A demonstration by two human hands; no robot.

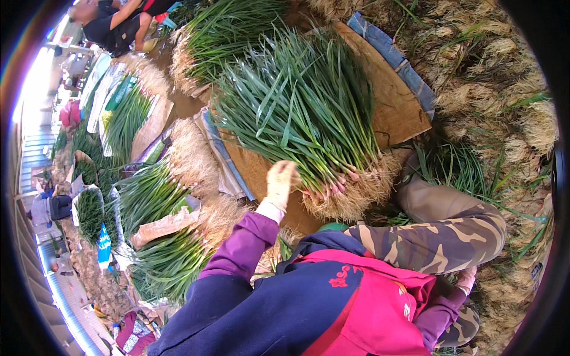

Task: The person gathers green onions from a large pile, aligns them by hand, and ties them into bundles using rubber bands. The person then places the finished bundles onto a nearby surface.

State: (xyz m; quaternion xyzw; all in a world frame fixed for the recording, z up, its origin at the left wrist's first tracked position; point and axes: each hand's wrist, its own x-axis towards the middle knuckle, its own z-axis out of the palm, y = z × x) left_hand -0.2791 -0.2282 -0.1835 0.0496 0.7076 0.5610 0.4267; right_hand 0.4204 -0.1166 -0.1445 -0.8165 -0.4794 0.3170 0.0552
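Note:
My left hand (282, 180), in a pale, soiled glove, is beside the left edge of a large heap of green onions (303, 107). It is blurred, so whether its fingers hold anything is unclear. The onions lie with their leaves away from me and their pinkish bulbs and tan roots (356, 196) towards me. Under them is a brown sheet (396, 98) with blue edging. My right sleeve (441, 311) and its pale pink cuff (466, 278) show at the lower right; the right hand itself is hidden behind my leg in camouflage trousers (427, 240).
More onion bundles lie at the left (156, 196) and upper middle (222, 35). Rooty onions and loose leaves (481, 89) cover the ground at right. One person (111, 26) crouches at the upper left; other people are farther off at left. A green round object (333, 226) is near my lap.

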